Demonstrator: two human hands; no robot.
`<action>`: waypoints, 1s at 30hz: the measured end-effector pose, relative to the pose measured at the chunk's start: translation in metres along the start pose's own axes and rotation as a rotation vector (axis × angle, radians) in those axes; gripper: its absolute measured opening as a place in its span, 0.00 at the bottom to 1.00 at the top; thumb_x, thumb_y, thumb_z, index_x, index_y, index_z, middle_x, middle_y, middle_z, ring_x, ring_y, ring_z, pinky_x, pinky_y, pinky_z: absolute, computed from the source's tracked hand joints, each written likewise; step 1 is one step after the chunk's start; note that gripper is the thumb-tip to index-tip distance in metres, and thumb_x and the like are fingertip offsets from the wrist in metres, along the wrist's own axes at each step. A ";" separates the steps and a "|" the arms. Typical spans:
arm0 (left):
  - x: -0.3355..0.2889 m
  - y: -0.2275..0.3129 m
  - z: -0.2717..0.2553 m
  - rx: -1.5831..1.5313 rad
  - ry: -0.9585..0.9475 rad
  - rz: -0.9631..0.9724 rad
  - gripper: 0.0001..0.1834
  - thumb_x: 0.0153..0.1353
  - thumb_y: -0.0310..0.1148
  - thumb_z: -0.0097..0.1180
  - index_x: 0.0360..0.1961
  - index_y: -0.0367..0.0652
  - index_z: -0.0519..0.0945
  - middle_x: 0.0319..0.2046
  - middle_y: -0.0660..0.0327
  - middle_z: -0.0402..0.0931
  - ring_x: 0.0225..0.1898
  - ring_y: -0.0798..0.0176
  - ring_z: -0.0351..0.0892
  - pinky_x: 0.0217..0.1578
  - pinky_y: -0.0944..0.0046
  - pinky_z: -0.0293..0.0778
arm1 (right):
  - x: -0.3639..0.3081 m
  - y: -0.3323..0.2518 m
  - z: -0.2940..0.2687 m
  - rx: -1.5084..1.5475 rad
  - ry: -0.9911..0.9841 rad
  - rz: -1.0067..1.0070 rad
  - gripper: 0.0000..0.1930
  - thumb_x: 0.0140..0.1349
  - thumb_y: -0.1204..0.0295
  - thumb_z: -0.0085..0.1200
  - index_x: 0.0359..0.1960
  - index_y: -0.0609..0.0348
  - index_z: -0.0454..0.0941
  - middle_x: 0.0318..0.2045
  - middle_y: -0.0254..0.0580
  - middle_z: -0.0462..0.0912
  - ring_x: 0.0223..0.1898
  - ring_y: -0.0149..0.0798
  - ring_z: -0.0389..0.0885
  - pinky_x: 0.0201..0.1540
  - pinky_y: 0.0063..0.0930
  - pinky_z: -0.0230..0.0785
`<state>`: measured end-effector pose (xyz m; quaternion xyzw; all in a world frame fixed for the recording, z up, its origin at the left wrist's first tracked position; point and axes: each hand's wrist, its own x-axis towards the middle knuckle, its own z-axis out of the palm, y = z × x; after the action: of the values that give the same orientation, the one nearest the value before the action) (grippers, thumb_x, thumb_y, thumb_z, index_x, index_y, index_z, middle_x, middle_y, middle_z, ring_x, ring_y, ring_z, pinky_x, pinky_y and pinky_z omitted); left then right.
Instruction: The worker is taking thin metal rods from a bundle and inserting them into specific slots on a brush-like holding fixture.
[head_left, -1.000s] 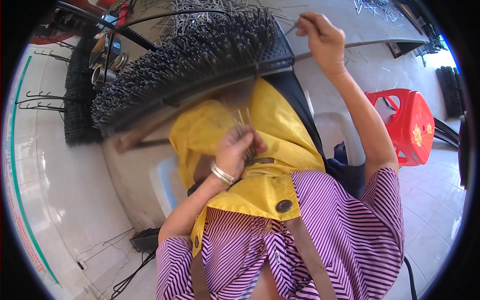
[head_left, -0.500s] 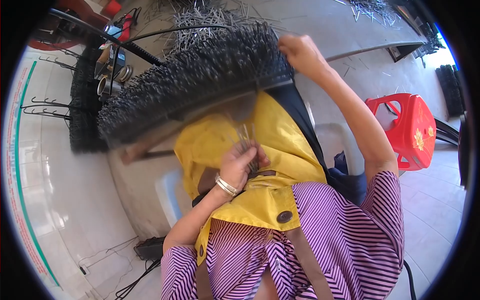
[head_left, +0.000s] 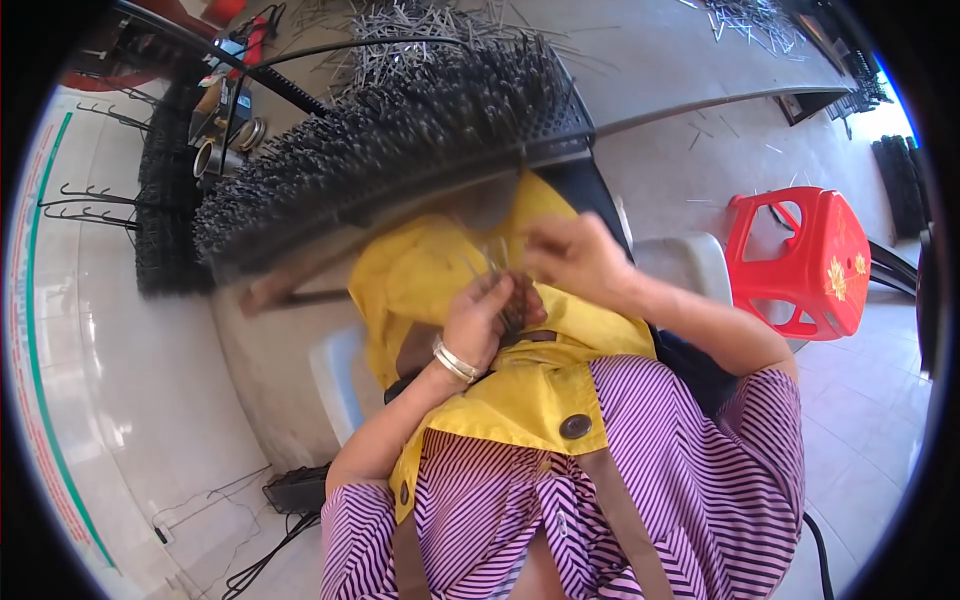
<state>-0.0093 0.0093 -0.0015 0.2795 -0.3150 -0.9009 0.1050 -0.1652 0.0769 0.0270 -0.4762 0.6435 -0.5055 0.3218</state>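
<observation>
My left hand (head_left: 485, 318), with a silver bangle at the wrist, is closed around a small bunch of thin metal strips (head_left: 494, 256) over my yellow apron (head_left: 420, 265). The strips' upper ends stick up past the thumb. Close beside them on the right is my right hand (head_left: 578, 255), its fingers curled but smeared by motion; whether they pinch anything cannot be made out. Ahead of both hands stands a black perforated rack (head_left: 560, 140), densely packed with upright dark thin pieces (head_left: 400, 130). Its lower front edge is blurred.
Loose metal strips (head_left: 410, 40) lie heaped on the grey table (head_left: 640, 60) behind the rack, with another pile (head_left: 755, 25) at far right. A red plastic stool (head_left: 845, 260) stands to the right. Black hooked rods (head_left: 95, 210) jut out at left.
My right hand has come down from the rack's right end to beside the strips in my left hand. My left hand has stayed nearly in place, still holding the strips.
</observation>
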 end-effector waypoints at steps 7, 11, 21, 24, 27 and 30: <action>0.003 -0.001 -0.001 0.101 -0.025 0.013 0.13 0.58 0.35 0.43 0.38 0.34 0.70 0.31 0.56 0.72 0.30 0.60 0.74 0.36 0.60 0.72 | -0.002 -0.006 -0.004 0.208 -0.040 0.085 0.05 0.51 0.79 0.51 0.29 0.68 0.73 0.19 0.37 0.76 0.19 0.24 0.73 0.22 0.17 0.66; 0.000 -0.003 0.000 0.087 0.103 0.053 0.12 0.57 0.32 0.45 0.38 0.33 0.69 0.29 0.57 0.72 0.29 0.60 0.74 0.36 0.60 0.73 | 0.017 -0.021 -0.047 0.162 0.355 0.001 0.04 0.51 0.80 0.49 0.28 0.68 0.74 0.22 0.37 0.77 0.20 0.24 0.73 0.23 0.16 0.65; -0.003 -0.002 0.003 0.120 0.115 0.043 0.10 0.57 0.29 0.45 0.38 0.34 0.69 0.26 0.56 0.72 0.28 0.61 0.74 0.35 0.60 0.73 | 0.074 0.006 -0.090 -0.170 0.694 -0.407 0.05 0.52 0.80 0.49 0.31 0.66 0.74 0.21 0.36 0.77 0.22 0.24 0.73 0.27 0.14 0.65; -0.003 -0.002 0.002 0.041 0.094 0.039 0.11 0.56 0.28 0.45 0.39 0.35 0.68 0.27 0.55 0.73 0.28 0.60 0.74 0.34 0.60 0.73 | 0.082 0.010 -0.093 -0.269 0.647 -0.495 0.05 0.51 0.80 0.49 0.31 0.66 0.74 0.20 0.37 0.77 0.21 0.24 0.74 0.25 0.14 0.65; -0.003 -0.001 0.002 0.064 0.093 0.034 0.10 0.56 0.28 0.44 0.39 0.35 0.68 0.28 0.54 0.73 0.29 0.60 0.75 0.34 0.60 0.73 | 0.089 0.010 -0.097 -0.338 0.564 -0.585 0.05 0.50 0.79 0.50 0.29 0.65 0.74 0.19 0.38 0.76 0.20 0.25 0.73 0.24 0.15 0.65; 0.000 -0.001 0.000 0.065 0.072 0.044 0.09 0.56 0.27 0.45 0.37 0.35 0.68 0.28 0.54 0.73 0.29 0.60 0.75 0.34 0.60 0.73 | 0.096 0.002 -0.099 -0.305 0.419 -0.590 0.04 0.50 0.79 0.50 0.28 0.65 0.75 0.18 0.38 0.75 0.19 0.24 0.72 0.23 0.15 0.64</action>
<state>-0.0091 0.0095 -0.0021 0.3081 -0.3460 -0.8771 0.1268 -0.2867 0.0214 0.0596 -0.5697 0.5982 -0.5613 -0.0501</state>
